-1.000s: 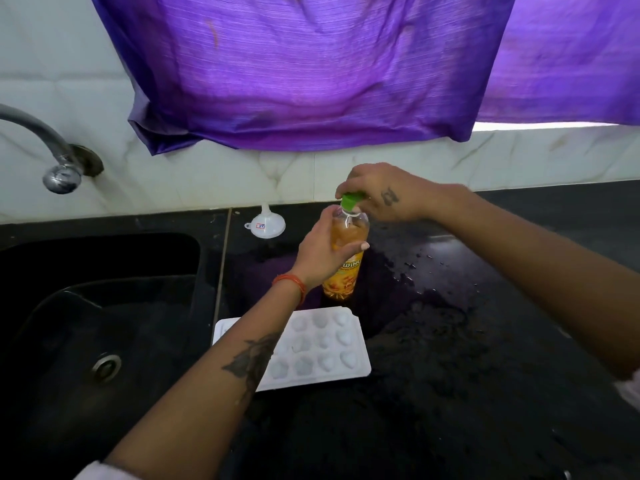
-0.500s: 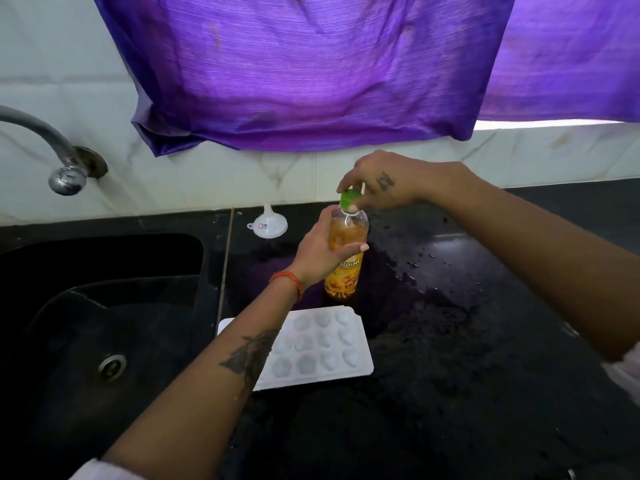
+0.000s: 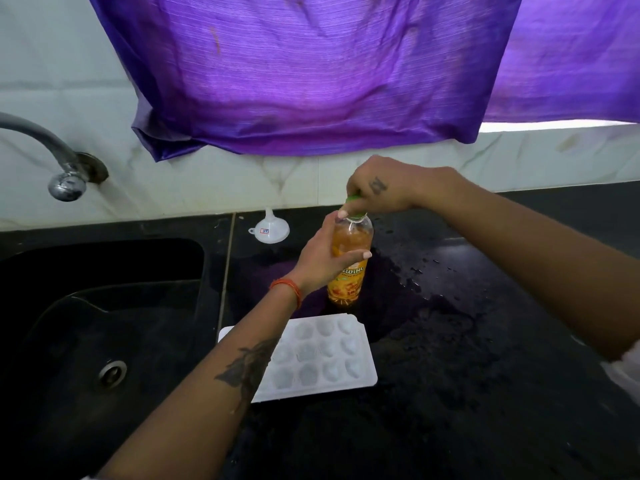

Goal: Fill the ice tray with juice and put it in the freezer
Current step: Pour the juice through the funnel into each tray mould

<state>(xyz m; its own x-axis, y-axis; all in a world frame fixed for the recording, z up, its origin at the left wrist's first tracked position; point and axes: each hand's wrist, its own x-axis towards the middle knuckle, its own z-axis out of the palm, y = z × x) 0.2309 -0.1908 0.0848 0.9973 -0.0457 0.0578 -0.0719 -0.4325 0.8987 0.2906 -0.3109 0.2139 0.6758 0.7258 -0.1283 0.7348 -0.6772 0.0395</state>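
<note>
1. While my L hand (image 3: 320,259) grips the bottle (image 3: 349,268) upright on the counter (image 3: 467,358), my R hand (image 3: 375,192) pinches its green cap (image 3: 354,205).
2. Tray (image 3: 322,358) lies flat just in front of bottle, partly under my L forearm.
3. Funnel (image 3: 267,228) sits behind, by the wall; sink (image 3: 104,323) to the left.

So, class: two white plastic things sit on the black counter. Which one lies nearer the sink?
The ice tray, flat with rows of hollows, beside the sink edge. The small funnel stands farther back by the wall.
</note>
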